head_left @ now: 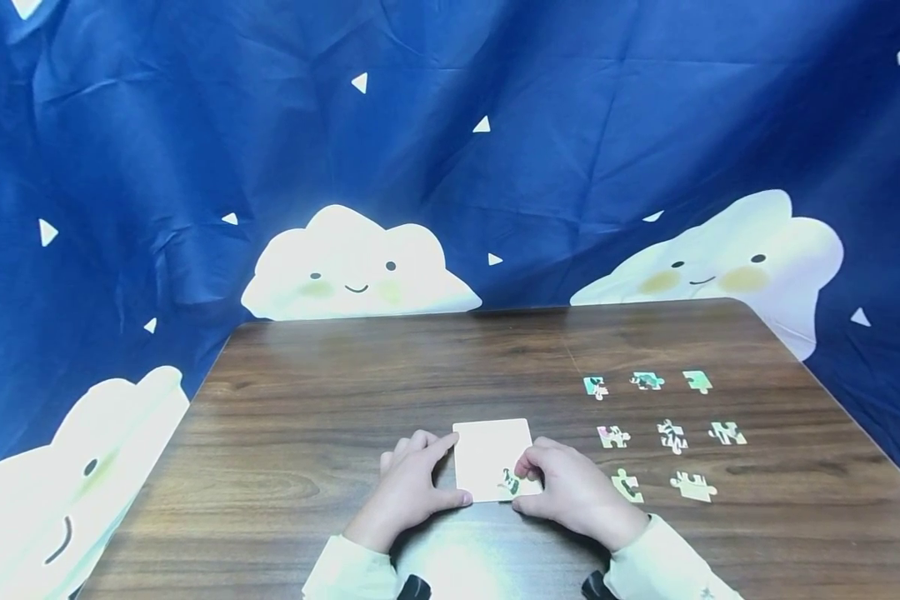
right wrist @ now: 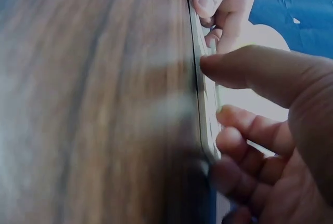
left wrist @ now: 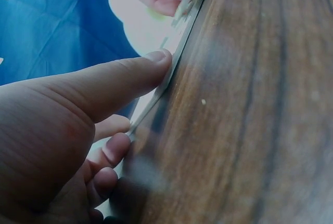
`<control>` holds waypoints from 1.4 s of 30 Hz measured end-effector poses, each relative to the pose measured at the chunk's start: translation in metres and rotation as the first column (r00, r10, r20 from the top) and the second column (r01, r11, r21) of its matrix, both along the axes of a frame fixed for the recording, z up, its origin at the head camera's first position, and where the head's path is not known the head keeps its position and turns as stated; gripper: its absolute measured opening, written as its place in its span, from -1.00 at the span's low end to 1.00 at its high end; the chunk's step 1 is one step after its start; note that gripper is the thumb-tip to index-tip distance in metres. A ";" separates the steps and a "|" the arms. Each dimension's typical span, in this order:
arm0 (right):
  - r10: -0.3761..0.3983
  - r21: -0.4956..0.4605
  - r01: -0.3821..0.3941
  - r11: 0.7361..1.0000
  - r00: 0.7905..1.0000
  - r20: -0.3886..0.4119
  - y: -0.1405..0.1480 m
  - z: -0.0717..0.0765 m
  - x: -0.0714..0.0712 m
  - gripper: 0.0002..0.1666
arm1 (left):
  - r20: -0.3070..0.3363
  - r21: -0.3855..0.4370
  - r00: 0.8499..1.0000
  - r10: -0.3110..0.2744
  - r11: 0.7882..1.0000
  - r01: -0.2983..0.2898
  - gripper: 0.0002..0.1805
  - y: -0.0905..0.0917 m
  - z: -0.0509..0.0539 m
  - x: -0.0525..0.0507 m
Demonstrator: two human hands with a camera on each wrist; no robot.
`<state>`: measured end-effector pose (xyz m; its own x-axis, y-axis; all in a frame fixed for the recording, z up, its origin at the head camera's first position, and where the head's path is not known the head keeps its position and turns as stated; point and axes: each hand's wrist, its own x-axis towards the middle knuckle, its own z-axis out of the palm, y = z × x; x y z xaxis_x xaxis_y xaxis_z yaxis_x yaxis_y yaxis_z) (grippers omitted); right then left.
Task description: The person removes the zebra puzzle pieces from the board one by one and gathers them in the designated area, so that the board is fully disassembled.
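Observation:
A pale square puzzle board (head_left: 490,450) lies flat near the front of the table. My left hand (head_left: 414,481) holds its left side, index finger at the far left corner, thumb at the near left corner. At the board's near right part, my right hand (head_left: 566,487) pinches a small printed jigsaw piece (head_left: 508,482) with its fingers. In the right wrist view the thin piece stands tilted over the board beside the fingertips (right wrist: 225,114), while the thumb touches the board's near edge. How far the piece touches the board is hidden by the fingers.
Several loose jigsaw pieces (head_left: 672,436) lie in spaced rows on the wooden table (head_left: 330,392), to the right of the board. Behind the table hangs a blue curtain (head_left: 450,150) with printed clouds and small white shapes.

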<state>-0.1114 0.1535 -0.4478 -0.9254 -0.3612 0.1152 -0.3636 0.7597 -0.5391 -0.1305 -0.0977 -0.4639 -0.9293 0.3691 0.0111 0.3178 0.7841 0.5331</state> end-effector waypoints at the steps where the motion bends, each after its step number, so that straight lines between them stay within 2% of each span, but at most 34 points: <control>1: 0.015 -0.031 -0.015 0.999 1.000 0.000 0.001 0.000 0.000 -0.66 | 0.001 0.000 1.000 0.000 1.000 0.000 -0.05 0.000 0.000 0.000; 7: 0.014 -0.155 -0.012 0.988 1.000 0.015 0.012 0.000 0.002 -0.67 | 0.004 0.003 1.000 0.001 1.000 -0.001 -0.04 0.001 0.000 0.000; 13: -0.040 -0.195 0.054 0.979 0.996 0.079 0.029 0.005 0.010 -0.69 | 0.007 0.010 1.000 -0.001 1.000 0.001 -0.04 0.000 0.000 0.000; 16: -0.051 -0.199 0.066 0.978 0.996 0.077 0.039 0.007 0.016 -0.70 | 0.003 0.013 1.000 -0.002 1.000 0.002 -0.05 0.000 0.000 0.000; 23: -0.100 -0.164 0.096 0.982 0.995 -0.020 0.067 0.013 0.031 -0.66 | -0.008 0.013 1.000 -0.006 1.000 0.006 -0.04 0.000 0.000 0.000; 32: -0.167 -0.082 0.156 0.984 0.974 -0.153 0.109 0.016 0.042 -0.62 | -0.008 0.018 1.000 -0.003 1.000 0.003 -0.04 0.000 -0.001 0.001; 42: -0.226 -0.024 0.226 0.974 0.950 -0.215 0.152 0.009 0.050 -0.57 | -0.009 0.012 1.000 -0.004 1.000 0.004 -0.10 -0.001 -0.003 0.001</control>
<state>-0.0618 0.3051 -0.4392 -0.9362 -0.1456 0.3199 -0.2893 0.8360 -0.4662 -0.1296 -0.0984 -0.4665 -0.9278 0.3724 0.0238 0.3256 0.7766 0.5393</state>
